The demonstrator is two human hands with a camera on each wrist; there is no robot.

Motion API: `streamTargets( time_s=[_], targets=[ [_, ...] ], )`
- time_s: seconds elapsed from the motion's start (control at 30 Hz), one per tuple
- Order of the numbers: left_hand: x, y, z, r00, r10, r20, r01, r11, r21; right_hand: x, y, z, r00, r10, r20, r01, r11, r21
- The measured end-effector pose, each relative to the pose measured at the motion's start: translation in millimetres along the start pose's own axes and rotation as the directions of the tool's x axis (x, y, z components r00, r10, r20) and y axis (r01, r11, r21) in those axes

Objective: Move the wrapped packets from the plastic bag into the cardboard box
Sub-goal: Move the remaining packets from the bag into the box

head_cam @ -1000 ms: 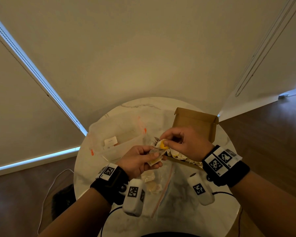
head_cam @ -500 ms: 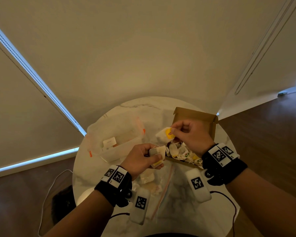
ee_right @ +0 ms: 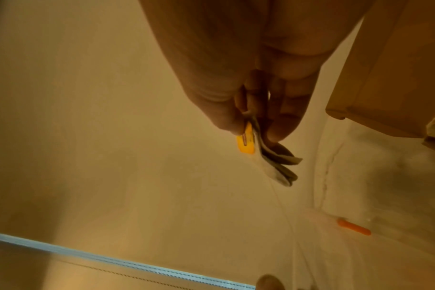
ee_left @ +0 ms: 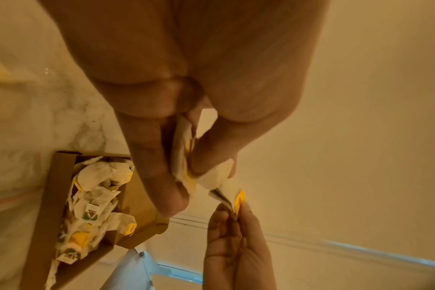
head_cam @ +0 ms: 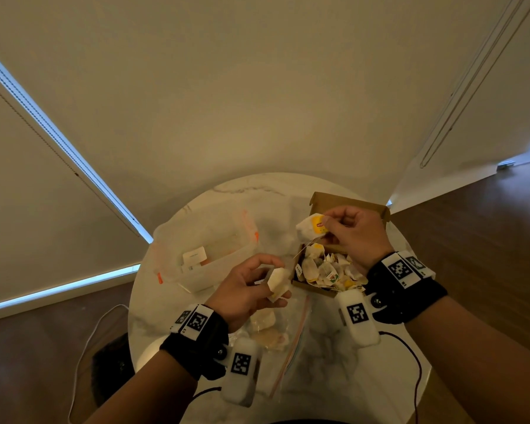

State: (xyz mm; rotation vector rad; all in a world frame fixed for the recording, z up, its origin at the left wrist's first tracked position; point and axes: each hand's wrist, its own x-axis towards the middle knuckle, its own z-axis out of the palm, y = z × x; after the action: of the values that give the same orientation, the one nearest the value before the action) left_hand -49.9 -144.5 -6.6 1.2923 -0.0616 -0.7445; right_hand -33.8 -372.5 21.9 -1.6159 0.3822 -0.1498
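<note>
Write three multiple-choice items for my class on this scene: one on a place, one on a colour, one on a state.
1. Where does the cardboard box stand?
A. on the round table
B. on the floor
C. on a chair

2. What colour is the tag on the packet in the right hand?
A. blue
B. yellow
C. black

3. What is the left hand doing?
A. lying flat on the table
B. hanging idle
C. holding another packet

Key:
1 A, the box sits on the marble top.
2 B, the yellow tag shows beside the fingers.
3 C, thumb and fingers pinch it.
</note>
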Motion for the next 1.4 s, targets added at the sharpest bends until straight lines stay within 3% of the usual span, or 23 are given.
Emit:
streamTargets(
  time_s=[0.27,0.5,0.7,0.77,0.87,0.97,1.13,1.23,1.3,1.4],
  targets=[
    [0.7,0.1,-5.1,0.996,-0.090,-0.003,0.089,0.989,-0.120,2.3,-3.5,-4.0,0.999,0.012,-0.045,-0.008,0.997,0.079],
    [8.2,-2.9,-10.7,0.976,-0.144,-0.164,0.139,0.989,-0.042,3.6,-6.0,-7.9,0.997,-0.008,-0.079,0.014,0.996,0.084],
    [11.3,2.5,-9.1,0.957,-0.210,-0.201,0.166,0.963,-0.213,5.8,-4.0,-11.7,0.998,-0.019,-0.063,0.023,0.998,0.063],
    [14.9,1.6,-9.0,0.954,-0.171,-0.248,0.139,0.980,-0.140,6.0,-1.7,-11.3,0.999,-0.025,-0.044,0.028,0.998,0.050],
    [21.4,1.7,-6.7,0.939,0.021,-0.344,0.027,0.991,0.132,5.6,1.9,-11.7,0.999,-0.025,0.022,0.026,0.999,-0.027],
    [24.4,8.1,-4.3,0.923,0.206,-0.324,-0.037,0.888,0.459,1.9,5.9,-9.2,0.993,-0.026,0.115,0.039,0.993,-0.109],
    [12.3,23.8,-6.1,0.991,0.075,-0.112,0.006,0.804,0.594,3.1,9.1,-11.7,0.994,0.012,0.113,-0.005,0.998,-0.070],
    [6.6,32.0,-11.3,0.998,-0.046,-0.052,0.069,0.746,0.662,6.4,11.5,-14.8,0.994,0.066,0.090,-0.066,0.998,0.002],
    [11.0,34.3,-12.1,0.999,-0.011,-0.038,0.036,0.674,0.738,5.3,11.9,-12.6,0.992,0.073,0.103,-0.075,0.997,0.020],
    [22.6,29.0,-9.8,0.984,0.163,-0.078,-0.030,0.573,0.819,-2.6,10.4,-2.6,0.982,0.073,0.175,-0.084,0.995,0.053]
  ],
)
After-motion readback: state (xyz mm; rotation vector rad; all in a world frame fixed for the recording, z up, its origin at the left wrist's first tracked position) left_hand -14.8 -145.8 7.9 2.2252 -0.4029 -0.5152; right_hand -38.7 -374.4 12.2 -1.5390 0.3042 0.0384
